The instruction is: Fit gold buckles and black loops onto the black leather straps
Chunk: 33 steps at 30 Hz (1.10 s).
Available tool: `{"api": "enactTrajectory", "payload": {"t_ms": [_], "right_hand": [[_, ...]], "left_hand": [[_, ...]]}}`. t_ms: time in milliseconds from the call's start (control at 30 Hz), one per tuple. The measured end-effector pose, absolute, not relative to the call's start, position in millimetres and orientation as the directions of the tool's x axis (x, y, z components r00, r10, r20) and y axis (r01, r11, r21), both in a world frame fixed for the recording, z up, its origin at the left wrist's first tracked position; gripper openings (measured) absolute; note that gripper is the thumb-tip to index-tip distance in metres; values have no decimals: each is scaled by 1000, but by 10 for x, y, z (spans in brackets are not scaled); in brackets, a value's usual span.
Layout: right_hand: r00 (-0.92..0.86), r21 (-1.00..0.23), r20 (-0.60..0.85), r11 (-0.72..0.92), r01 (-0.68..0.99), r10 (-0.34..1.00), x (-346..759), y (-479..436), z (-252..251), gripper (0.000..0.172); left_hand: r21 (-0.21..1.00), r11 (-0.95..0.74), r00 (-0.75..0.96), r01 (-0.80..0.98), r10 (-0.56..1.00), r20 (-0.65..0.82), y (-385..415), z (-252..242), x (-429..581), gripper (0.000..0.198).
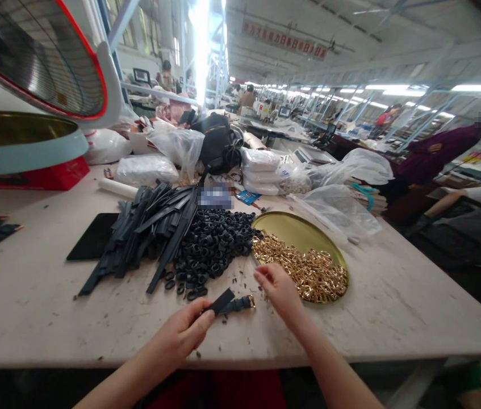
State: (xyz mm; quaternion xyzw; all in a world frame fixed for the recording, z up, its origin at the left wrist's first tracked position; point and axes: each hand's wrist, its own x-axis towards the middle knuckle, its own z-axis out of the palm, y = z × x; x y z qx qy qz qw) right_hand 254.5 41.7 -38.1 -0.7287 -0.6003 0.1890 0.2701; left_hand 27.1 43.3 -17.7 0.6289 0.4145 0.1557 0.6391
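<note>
My left hand (189, 326) pinches a flat black strap (224, 301) between thumb and fingers above the front of the table. Just beyond it is another black strap end with a gold buckle (251, 301); whether my fingers hold this one too is hidden. My right hand (276, 287) is closed in a pinch by the near edge of a round gold tray (304, 224). What its fingertips hold, if anything, is too small to make out. Small gold metal pieces (308, 272) fill the tray's near part. Left of them lie a heap of black loops (210, 244) and a pile of black straps (155, 221).
A dark flat panel (92, 237) lies under the strap pile. A fan (40, 62) and a red-based container (27, 153) stand at the left. Plastic bags (342, 210) and a black bag (218, 142) line the back. A person in purple (440, 145) is at the right.
</note>
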Motion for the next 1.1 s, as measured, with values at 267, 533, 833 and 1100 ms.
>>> {"api": "enactTrajectory", "payload": {"t_ms": [267, 533, 833, 1100], "right_hand": [[152, -464, -21, -145, 874, 988, 3186, 1022, -478, 7], [155, -696, 41, -83, 713, 987, 2799, 588, -282, 10], [105, -846, -308, -222, -485, 945, 1718, -193, -199, 29], [240, -980, -101, -55, -191, 965, 1547, -485, -196, 23]], "left_hand": [[908, 108, 539, 405, 774, -332, 515, -216, 365, 23], [920, 34, 526, 392, 812, -254, 394, -193, 399, 28], [954, -91, 573, 286, 814, -94, 63, -13, 340, 29], [973, 19, 586, 231, 795, -155, -149, 46, 228, 13]]}}
